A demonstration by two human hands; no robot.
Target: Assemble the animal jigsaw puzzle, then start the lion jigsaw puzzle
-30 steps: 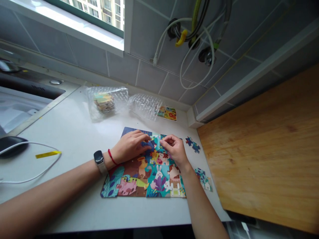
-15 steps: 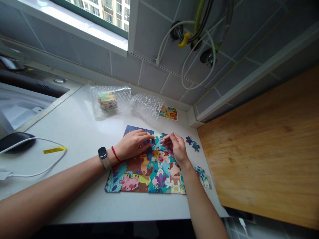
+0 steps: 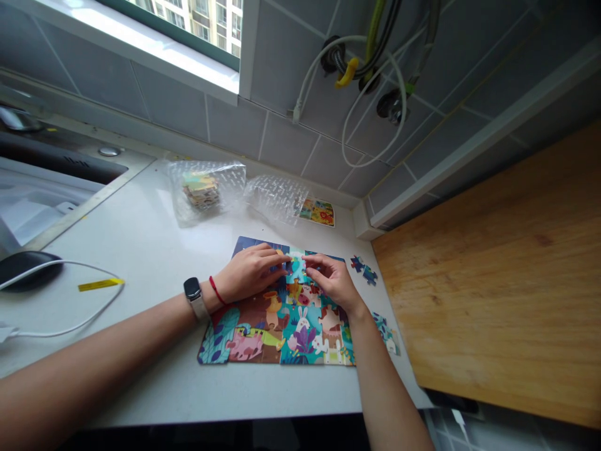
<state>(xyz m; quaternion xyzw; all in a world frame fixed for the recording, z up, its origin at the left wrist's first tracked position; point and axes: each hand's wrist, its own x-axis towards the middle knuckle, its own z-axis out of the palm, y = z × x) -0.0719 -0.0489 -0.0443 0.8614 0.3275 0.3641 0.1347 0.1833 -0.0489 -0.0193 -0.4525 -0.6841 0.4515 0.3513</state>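
A colourful jigsaw puzzle with cartoon animals lies on the white counter, most of its pieces joined. My left hand rests on its upper left part, fingers stretched out and lying flat. At the upper middle, a light turquoise puzzle piece shows between the two hands. My right hand has its bent fingers and thumb at that piece's right edge, with a small gap between the tips. The hand and forearm hide some of the puzzle's right side.
Loose puzzle pieces lie right of the puzzle, with more pieces nearer the wooden board. A plastic bag of pieces, an empty bubble bag and a picture card lie behind. A cable is at left.
My right hand has lowered onto the puzzle and turned, its fingers now reaching left to the turquoise piece. My left hand has stayed in place.
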